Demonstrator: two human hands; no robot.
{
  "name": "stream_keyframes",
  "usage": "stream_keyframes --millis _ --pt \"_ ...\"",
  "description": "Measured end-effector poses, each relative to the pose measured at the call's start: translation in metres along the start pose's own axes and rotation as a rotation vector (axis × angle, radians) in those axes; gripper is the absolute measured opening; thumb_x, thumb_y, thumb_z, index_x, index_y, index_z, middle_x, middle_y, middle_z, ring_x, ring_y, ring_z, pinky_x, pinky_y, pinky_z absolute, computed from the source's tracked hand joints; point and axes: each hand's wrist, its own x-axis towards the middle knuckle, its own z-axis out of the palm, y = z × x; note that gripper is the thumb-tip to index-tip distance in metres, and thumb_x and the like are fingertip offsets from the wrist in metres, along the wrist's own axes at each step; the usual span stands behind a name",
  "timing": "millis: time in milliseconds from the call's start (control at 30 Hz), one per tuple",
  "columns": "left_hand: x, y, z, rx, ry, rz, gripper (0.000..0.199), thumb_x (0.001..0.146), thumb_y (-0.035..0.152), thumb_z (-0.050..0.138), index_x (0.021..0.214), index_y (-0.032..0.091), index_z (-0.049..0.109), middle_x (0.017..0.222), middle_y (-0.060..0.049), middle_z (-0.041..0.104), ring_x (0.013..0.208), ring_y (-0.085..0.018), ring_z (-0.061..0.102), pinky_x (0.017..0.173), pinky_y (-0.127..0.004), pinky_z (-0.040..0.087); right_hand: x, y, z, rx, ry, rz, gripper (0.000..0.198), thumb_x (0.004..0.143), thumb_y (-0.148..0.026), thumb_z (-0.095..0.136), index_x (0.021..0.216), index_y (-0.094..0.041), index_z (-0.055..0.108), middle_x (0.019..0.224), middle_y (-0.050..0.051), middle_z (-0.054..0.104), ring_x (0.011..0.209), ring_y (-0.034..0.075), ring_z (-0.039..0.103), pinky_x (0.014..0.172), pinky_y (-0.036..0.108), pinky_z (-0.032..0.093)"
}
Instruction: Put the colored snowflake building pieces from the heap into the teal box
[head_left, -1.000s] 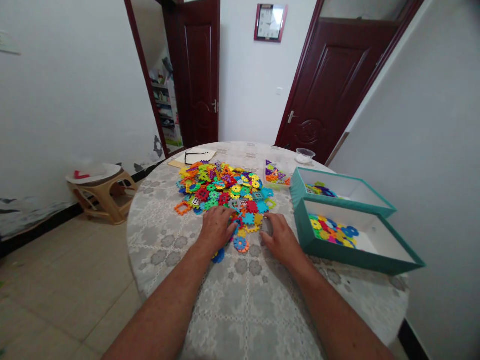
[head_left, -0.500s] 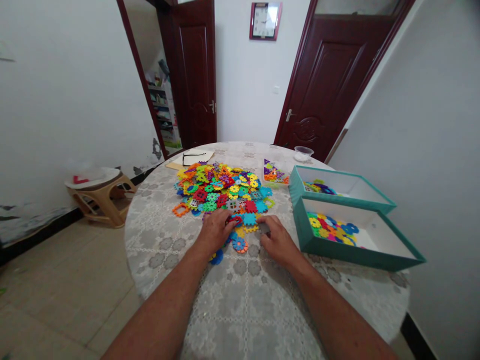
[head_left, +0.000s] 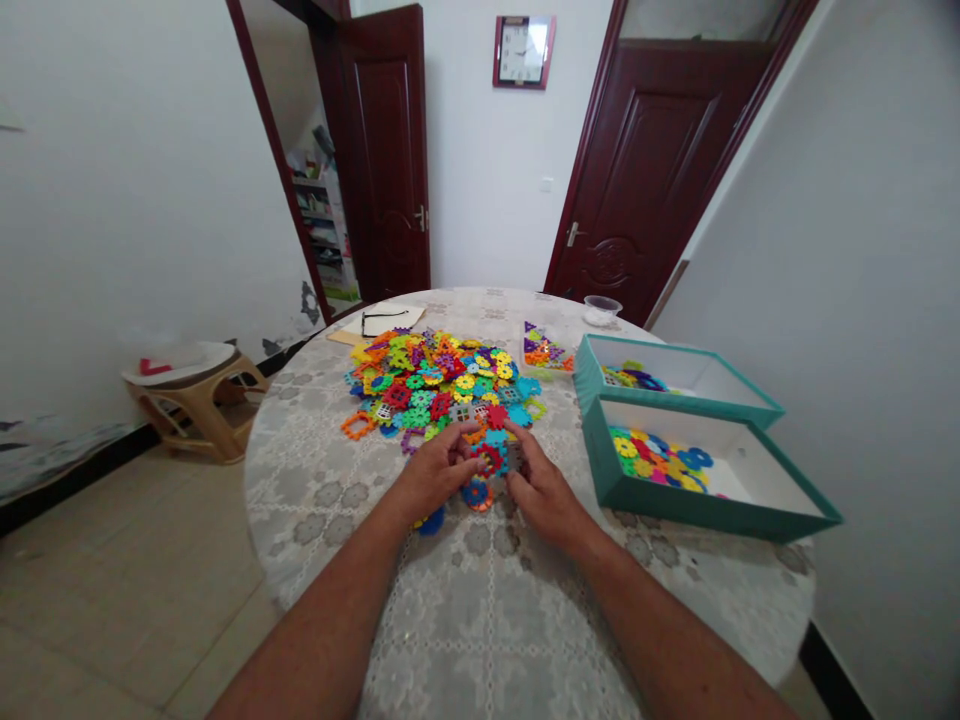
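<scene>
At the near edge of a heap of plastic building pieces [head_left: 431, 375], both my hands work close together. My left hand [head_left: 435, 470] is bent, its thumb and fingers closing on a red toothed piece [head_left: 490, 460] that lies against blue ones. A dark grey piece [head_left: 514, 457] is pinched in my right hand [head_left: 546, 495], right beside the red and blue pieces. Whether these pieces are joined I cannot tell. Just below sits a blue round piece [head_left: 476, 493] over an orange one. Another blue disc [head_left: 430, 522] shows under my left wrist.
Two teal boxes [head_left: 720, 515] holding loose pieces stand at the right. Behind the heap are a clear tray [head_left: 551, 368] of small pieces, a clear bowl [head_left: 602, 310], and glasses [head_left: 386, 317] on paper. A stool [head_left: 199, 405] stands left of the round table [head_left: 315, 560].
My hands have drawn closer together. The red piece has moved right and slightly down with my left hand, and the grey piece has moved left toward it.
</scene>
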Motion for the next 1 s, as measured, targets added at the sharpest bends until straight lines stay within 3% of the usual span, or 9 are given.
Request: stream_keyframes --millis 167,267,400,533,667,800,1000 --pt "-0.004 0.005 -0.005 0.102 -0.151 0.018 0.024 0.088 0.035 0.067 0.104 0.019 0.075 0.087 -0.001 0.07 0.075 -0.016 0.061 0.067 -0.025 0.047 -0.003 0.008 0.013 -0.098 -0.077 -0.05 0.078 0.086 -0.011 0.054 0.161 -0.029 0.041 0.139 0.006 0.065 0.117 0.023 0.064 0.109 0.044 0.05" --pt "-0.004 0.009 -0.009 0.097 -0.094 -0.017 0.024 0.087 0.038 0.067 0.1 0.018 0.072 0.08 0.0 0.068 0.068 -0.015 0.059 0.062 -0.025 0.045 0.002 0.018 0.01 -0.201 -0.027 -0.147 0.077 0.087 -0.009 0.053 0.161 -0.027 0.039 0.137 0.009 0.065 0.111 0.022 0.066 0.104 0.043 0.054" --pt "-0.003 0.014 -0.016 0.052 0.027 -0.078 0.03 0.087 0.045 0.066 0.102 0.019 0.069 0.07 0.004 0.062 0.058 -0.014 0.056 0.055 -0.024 0.042 0.009 0.029 -0.002 -0.588 0.096 -0.321 0.053 0.089 -0.008 0.052 0.138 -0.023 0.066 0.148 0.014 0.055 0.138 0.03 0.05 0.118 0.054 0.04" --pt "-0.001 0.013 -0.02 -0.016 0.248 -0.14 0.035 0.085 0.051 0.068 0.099 0.019 0.068 0.068 0.005 0.059 0.056 -0.014 0.056 0.053 -0.025 0.043 0.009 0.032 -0.004 -0.836 -0.023 -0.303 0.034 0.094 -0.016 0.056 0.12 -0.025 0.076 0.155 0.011 0.053 0.151 0.036 0.035 0.123 0.06 0.03" --pt "0.001 0.01 -0.022 -0.064 0.349 -0.194 0.04 0.082 0.054 0.07 0.1 0.019 0.068 0.066 0.005 0.058 0.053 -0.014 0.056 0.05 -0.025 0.042 0.007 0.03 0.004 -0.93 -0.101 -0.272 0.047 0.093 -0.015 0.054 0.138 -0.021 0.067 0.158 0.011 0.052 0.153 0.035 0.033 0.127 0.057 0.024" --pt "0.001 0.011 -0.022 -0.076 0.397 -0.203 0.042 0.08 0.055 0.072 0.099 0.018 0.068 0.064 0.006 0.058 0.05 -0.013 0.055 0.048 -0.024 0.041 0.008 0.029 0.007 -0.978 -0.075 -0.266 0.061 0.092 -0.012 0.05 0.153 -0.011 0.053 0.159 0.017 0.05 0.152 0.033 0.035 0.128 0.053 0.023" --pt "0.002 0.008 -0.021 -0.1 0.399 -0.2 0.041 0.08 0.055 0.072 0.098 0.019 0.066 0.062 0.006 0.057 0.048 -0.013 0.053 0.046 -0.024 0.039 0.012 0.03 0.006 -0.973 -0.041 -0.264 0.042 0.094 -0.015 0.053 0.133 -0.022 0.069 0.162 0.015 0.043 0.152 0.033 0.035 0.125 0.054 0.028"
